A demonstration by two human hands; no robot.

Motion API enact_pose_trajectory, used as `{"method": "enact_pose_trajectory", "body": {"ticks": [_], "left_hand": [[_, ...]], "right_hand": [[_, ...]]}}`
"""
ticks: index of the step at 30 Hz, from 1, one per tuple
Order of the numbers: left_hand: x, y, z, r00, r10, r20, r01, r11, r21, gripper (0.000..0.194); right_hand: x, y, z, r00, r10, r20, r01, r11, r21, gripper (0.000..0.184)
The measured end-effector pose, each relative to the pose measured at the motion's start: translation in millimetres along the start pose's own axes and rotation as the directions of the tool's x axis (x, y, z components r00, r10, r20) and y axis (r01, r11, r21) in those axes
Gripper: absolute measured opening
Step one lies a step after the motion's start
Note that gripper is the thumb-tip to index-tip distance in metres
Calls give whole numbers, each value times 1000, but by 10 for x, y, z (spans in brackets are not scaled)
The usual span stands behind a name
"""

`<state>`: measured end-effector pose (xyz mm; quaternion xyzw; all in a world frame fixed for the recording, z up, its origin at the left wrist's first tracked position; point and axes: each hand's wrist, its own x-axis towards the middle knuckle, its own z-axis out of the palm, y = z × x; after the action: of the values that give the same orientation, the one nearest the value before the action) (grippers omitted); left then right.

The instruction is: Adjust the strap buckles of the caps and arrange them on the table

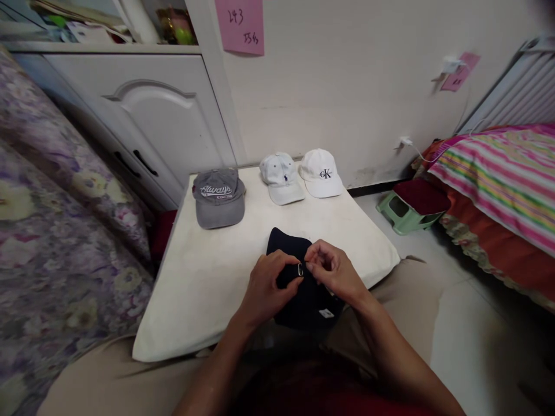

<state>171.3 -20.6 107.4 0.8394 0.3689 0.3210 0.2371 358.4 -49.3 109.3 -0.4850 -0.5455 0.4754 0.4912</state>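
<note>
A black cap (310,297) lies at the near edge of the cloth-covered table, a small white label showing on it. My left hand (273,280) pinches a small metal buckle (300,270) on the cap's strap between thumb and finger. Just to its right, my right hand (332,268) has thumb and fingertips closed on the dark strap by the buckle. Beyond the hands sit a grey cap (219,199) with white lettering, a pale cap (282,178) with a small blue emblem, and a white cap (321,173) with black letters.
The table (191,306) has a cream cover and stands against a white wall. A floral curtain (52,231) hangs at left before a white cabinet (143,115). At right are a green stool (405,216) with a red top and a bed with a striped cover (511,179).
</note>
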Motion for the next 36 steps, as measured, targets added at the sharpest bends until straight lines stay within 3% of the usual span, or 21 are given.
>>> {"method": "enact_pose_trajectory", "body": {"ticks": [14, 19, 36], "left_hand": [[11, 3, 3, 998, 49, 44, -52, 995, 84, 22], [7, -3, 1, 997, 51, 57, -56, 994, 97, 22], [16, 33, 37, 996, 53, 70, -71, 957, 280, 13]], "right_hand": [[-4, -46, 17, 998, -23, 57, 29, 993, -117, 10], [-6, 29, -14, 991, 68, 115, -62, 997, -52, 4], [-20, 15, 87, 996, -47, -82, 21, 958, -285, 13]]}}
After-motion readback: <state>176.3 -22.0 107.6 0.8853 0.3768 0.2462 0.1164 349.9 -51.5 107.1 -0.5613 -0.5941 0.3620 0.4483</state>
